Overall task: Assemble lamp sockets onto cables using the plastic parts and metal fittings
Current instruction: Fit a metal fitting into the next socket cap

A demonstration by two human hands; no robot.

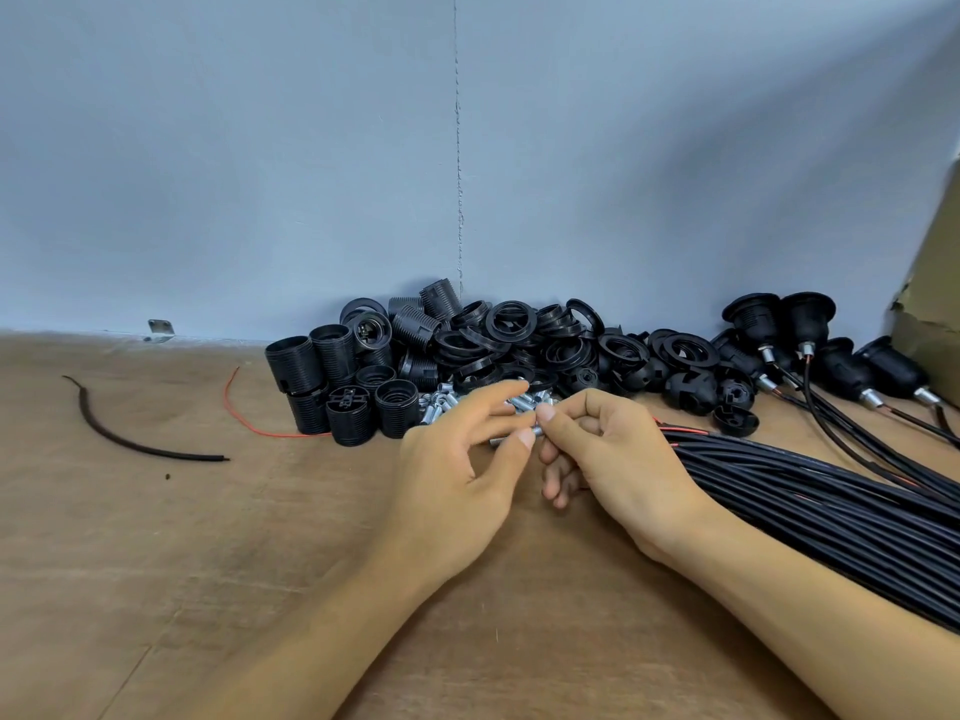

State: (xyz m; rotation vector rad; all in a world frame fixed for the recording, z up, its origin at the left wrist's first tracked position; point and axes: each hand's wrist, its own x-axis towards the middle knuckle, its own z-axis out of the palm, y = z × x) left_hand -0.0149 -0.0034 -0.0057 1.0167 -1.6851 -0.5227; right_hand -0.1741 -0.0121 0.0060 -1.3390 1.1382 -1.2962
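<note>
You have about a dozen barrels at the table's far edge. Rings and fittings are too heaped to count. At least five sockets stand far right, plus one cable bundle, one black scrap, one red wire and one fitting between your left hand and right hand.

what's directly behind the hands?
A pile of silver metal fittings, then black plastic rings. The left hand and right hand cover the pile's near part; both pinch one fitting.

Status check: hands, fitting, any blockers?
Left hand and right hand both pinching one metal fitting, before the fitting pile. Cable bundle lies at right. Nothing blocking.
</note>
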